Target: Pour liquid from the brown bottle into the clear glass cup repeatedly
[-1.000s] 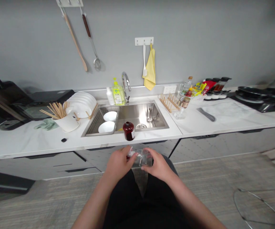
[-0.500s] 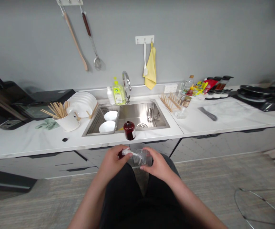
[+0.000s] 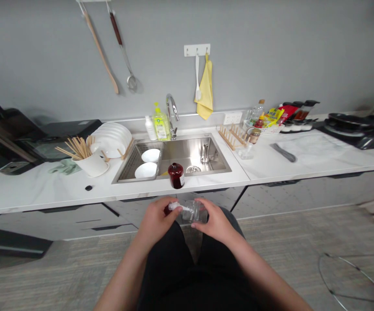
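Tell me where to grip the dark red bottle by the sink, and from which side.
Grip the dark red bottle around its wide body, coming from the front, I'd judge: it stands upright in front of the sink, and its neck is narrower.

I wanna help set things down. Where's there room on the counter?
The counter has room between the green cloth, small black object and its front edge, and on the right between the sink, clear object and dark grey strip. It's crowded behind, around the wooden rack, jar and basket.
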`<state>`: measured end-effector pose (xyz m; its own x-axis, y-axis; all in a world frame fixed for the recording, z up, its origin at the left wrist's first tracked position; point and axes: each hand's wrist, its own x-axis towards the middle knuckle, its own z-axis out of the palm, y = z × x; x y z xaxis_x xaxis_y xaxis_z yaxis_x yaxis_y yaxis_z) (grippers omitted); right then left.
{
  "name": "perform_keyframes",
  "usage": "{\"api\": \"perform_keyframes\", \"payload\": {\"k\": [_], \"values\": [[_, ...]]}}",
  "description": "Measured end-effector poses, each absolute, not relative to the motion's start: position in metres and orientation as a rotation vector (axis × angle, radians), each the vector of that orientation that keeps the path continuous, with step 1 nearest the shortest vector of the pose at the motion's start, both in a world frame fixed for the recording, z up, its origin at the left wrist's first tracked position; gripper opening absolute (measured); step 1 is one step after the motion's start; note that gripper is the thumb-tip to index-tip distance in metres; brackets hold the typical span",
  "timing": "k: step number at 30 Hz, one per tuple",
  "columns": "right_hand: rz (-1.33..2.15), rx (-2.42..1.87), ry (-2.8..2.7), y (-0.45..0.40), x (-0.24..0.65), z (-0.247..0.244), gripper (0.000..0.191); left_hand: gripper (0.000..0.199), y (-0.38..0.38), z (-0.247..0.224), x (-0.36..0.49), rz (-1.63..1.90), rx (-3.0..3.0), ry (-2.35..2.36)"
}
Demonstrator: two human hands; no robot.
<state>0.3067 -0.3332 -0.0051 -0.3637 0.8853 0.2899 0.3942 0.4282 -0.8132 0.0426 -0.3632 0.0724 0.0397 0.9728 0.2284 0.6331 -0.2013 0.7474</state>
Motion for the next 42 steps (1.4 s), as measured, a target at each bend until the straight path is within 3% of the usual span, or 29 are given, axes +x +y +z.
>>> {"api": "perform_keyframes", "payload": {"k": [9,14,19,23,25,28,31,36,42], "values": [[0.9,-1.081,-1.919,-0.329,0.3,-0.007,0.087,0.04,-0.362,0.055,0.004,1.066,1.607,1.562],[1.017,-1.052,-1.839,-0.324,0.295,-0.013,0.085,0.041,-0.365,0.051,-0.031,1.298,1.283,1.447],[1.053,-1.005,-1.768,-0.316,0.3,-0.019,0.08,0.056,-0.349,0.038,-0.112,1.634,0.889,1.51],[1.069,-1.006,-1.754,-0.312,0.305,-0.022,0.078,0.059,-0.317,0.022,-0.194,1.822,0.749,1.847],[1.07,-1.012,-1.752,-0.311,0.308,-0.024,0.077,0.058,-0.299,0.018,-0.23,1.678,0.778,2.147],[1.065,-1.016,-1.733,-0.309,0.312,-0.029,0.077,0.045,-0.274,0.016,-0.266,1.185,0.938,2.59],[1.065,-1.019,-1.71,-0.308,0.317,-0.032,0.079,0.037,-0.257,0.014,-0.277,0.836,1.092,2.787],[1.056,-1.044,-1.703,-0.307,0.322,-0.033,0.078,0.047,-0.242,0.001,-0.269,0.818,1.191,2.891],[1.079,-1.051,-1.688,-0.304,0.322,-0.034,0.08,0.046,-0.225,-0.018,-0.267,0.871,1.301,2.959]]}}
